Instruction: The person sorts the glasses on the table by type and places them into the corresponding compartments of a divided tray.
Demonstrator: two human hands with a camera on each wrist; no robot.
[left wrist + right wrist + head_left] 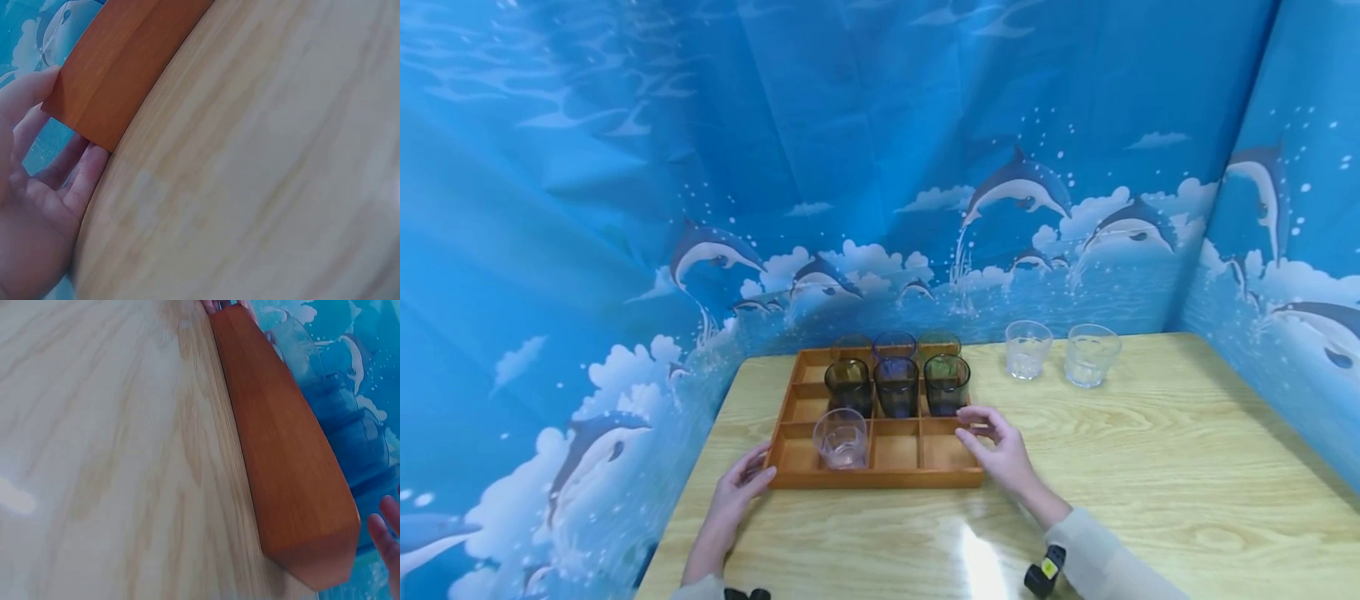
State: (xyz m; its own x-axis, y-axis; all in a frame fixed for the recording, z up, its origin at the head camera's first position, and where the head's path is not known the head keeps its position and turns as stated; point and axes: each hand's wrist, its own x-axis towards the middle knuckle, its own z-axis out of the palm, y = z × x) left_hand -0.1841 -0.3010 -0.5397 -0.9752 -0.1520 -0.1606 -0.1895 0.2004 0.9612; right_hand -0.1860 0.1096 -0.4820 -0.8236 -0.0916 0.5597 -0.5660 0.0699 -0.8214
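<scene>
A wooden compartment tray [880, 478] lies on the table. My left hand [733, 496] touches its front left corner, the fingers along the end and the thumb at the edge. Beside the right side my right hand [1003, 454] stands with fingers spread and apart, fingertips right at the rim; the right wrist view shows fingers [387, 540] near the corner. A clear glass [841, 442] sits in the front row. Behind it, the middle row has an amber glass [848, 387], a blue glass [897, 387] and a green glass [947, 385]. Tinted glasses in the back row are partly hidden.
Two more clear glasses, one [1027, 350] nearer the tray and one [1092, 356] farther right, stand at the back of the wood-grain table [1180, 467]. A blue dolphin-print sheet [880, 167] hangs behind the table and along its sides.
</scene>
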